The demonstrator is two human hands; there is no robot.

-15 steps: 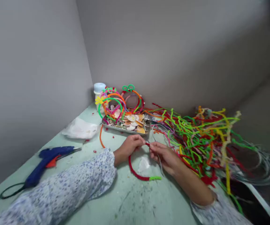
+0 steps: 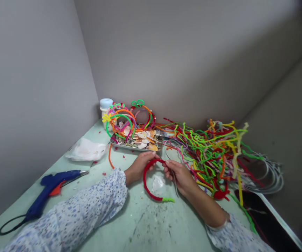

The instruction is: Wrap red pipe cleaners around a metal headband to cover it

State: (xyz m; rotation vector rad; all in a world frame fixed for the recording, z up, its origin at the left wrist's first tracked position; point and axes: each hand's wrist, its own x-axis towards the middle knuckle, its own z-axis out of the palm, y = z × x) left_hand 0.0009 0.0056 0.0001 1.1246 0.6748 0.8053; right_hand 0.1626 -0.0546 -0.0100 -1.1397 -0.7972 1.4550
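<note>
A curved wire hoop wrapped in red pipe cleaner [image 2: 146, 187], with a bright green end, hangs in a C shape between my hands. My right hand [image 2: 179, 175] pinches its upper end, where bare grey wire [image 2: 176, 185] runs down past the fingers. On the other side my left hand [image 2: 140, 167] has its fingers closed at the top of the red curve; its fingertips are partly hidden behind the hoop. A small clear plastic piece [image 2: 158, 183] lies on the table below, inside the curve.
A blue glue gun [image 2: 44, 196] and a white plastic bag [image 2: 88, 149] lie on the left. Behind my hands, a metal tray [image 2: 132, 148] holds shells and several pipe-cleaner headbands [image 2: 120, 115]. A jar [image 2: 106, 105] stands behind. Tangled pipe cleaners [image 2: 205, 147] and coiled wire [image 2: 274, 178] fill the right.
The red top of the hoop now shows between my hands, where my left fingers covered it before. The left fingers have shifted slightly back along it. The view has turned a little right.
</note>
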